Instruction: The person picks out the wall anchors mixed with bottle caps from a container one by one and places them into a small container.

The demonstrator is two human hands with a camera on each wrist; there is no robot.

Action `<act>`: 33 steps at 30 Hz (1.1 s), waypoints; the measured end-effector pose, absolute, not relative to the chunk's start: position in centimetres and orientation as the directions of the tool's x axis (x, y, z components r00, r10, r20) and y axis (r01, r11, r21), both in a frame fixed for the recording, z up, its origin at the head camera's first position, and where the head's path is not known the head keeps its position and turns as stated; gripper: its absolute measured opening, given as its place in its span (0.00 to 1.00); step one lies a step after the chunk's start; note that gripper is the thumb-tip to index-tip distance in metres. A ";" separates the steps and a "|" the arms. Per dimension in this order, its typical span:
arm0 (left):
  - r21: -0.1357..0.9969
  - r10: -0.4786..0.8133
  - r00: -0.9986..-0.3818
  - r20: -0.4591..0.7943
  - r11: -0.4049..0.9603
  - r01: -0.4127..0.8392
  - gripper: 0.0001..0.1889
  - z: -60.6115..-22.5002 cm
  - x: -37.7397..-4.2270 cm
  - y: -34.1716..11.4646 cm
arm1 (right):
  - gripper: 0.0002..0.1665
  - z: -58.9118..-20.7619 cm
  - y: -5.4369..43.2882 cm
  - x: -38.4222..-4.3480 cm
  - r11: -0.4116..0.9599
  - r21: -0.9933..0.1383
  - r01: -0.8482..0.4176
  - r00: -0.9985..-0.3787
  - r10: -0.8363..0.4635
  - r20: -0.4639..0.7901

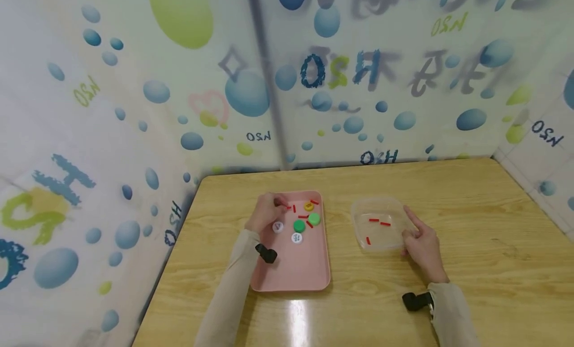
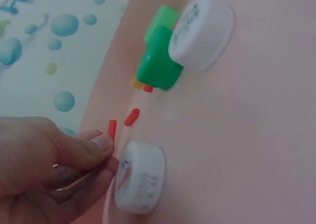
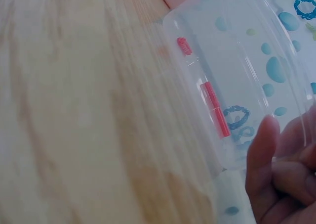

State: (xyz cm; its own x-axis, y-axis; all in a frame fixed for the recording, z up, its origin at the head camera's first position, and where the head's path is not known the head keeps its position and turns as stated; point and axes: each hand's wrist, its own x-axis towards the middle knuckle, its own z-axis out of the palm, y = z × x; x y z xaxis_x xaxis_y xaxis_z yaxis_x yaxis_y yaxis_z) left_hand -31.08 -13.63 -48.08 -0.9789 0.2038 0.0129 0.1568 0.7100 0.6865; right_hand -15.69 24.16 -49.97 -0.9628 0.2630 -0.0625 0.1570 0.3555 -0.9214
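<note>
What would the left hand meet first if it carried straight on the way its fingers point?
Most likely the loose red stick lying in the pink tray, just past the pinched red stick in the left hand. The hand's height above the tray is hard to judge, so it could pass over.

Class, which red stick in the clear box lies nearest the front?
The red stick at the front-left of the box, running front to back; the other sticks lie crosswise, farther back.

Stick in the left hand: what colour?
Red; the stick shows best in the left wrist view.
</note>
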 end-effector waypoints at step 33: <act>0.793 0.255 -0.967 -0.009 0.591 0.149 0.04 -45.0 -29.8 -11.4 | 0.41 -50.0 24.1 -16.0 0.358 -0.919 0.163 -0.957 0.282 -0.060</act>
State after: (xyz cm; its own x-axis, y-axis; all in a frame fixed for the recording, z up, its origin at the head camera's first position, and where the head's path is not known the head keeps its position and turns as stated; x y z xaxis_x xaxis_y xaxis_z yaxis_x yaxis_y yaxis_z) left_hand -29.77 -11.44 -44.97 -0.9669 0.2550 -0.0086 0.1489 0.5911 0.7928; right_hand -15.99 24.09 -50.00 -0.9575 0.2822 -0.0599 0.1631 0.3579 -0.9194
